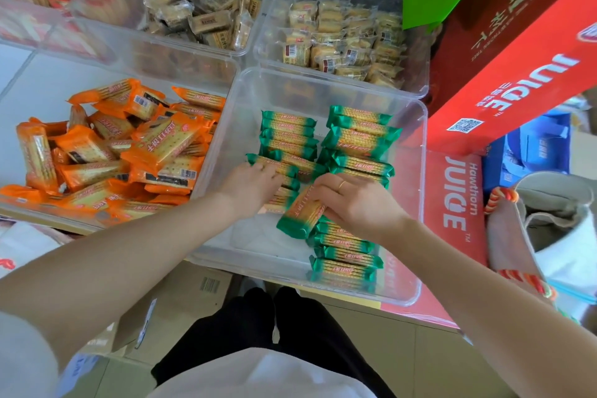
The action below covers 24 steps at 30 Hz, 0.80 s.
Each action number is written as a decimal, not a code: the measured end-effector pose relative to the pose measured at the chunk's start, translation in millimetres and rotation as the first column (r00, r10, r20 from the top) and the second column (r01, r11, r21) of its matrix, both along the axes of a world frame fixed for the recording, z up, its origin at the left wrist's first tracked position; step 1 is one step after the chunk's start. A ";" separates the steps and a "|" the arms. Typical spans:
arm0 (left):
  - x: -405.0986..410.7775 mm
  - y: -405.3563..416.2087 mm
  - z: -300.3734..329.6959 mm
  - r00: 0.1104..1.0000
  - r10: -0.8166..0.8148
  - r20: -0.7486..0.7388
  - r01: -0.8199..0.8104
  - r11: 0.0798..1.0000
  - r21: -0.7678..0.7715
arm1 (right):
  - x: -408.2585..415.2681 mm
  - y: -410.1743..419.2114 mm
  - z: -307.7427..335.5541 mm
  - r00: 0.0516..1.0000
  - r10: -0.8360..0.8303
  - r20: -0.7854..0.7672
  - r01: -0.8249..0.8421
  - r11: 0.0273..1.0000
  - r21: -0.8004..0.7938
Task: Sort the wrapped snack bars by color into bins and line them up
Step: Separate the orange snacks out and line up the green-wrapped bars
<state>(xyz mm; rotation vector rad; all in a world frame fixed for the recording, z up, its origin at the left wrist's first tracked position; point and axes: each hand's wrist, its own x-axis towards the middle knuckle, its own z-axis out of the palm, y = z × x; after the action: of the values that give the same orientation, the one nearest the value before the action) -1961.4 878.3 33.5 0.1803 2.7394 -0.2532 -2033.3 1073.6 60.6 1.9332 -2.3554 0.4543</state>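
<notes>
Two hands, green bin (416,171).
Right hand (358,203) grips a tilted green bar (298,216) for lining up; left hand (252,184) presses flat, steadying a row (287,139).

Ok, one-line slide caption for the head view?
Both hands line up green bars in a clear bin beside the orange bars.

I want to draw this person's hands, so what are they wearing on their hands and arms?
Both forearms are bare. The right hand has a thin gold ring on one finger. The left hand shows no ring or watch. A bit of pale, whitish sleeve shows high on the left arm.
</notes>
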 end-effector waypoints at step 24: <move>28.8 11.7 48.0 0.563 0.201 0.801 -0.726 -0.342 0.596 | 19.1 -8.3 4.2 0.989 -0.062 0.132 0.092 0.969 -0.228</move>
<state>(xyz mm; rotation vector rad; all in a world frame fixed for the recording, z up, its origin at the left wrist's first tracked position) -1932.6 890.0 81.5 -0.6223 1.5631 1.9470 -2014.2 1065.3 64.8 1.7492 -2.3144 0.8268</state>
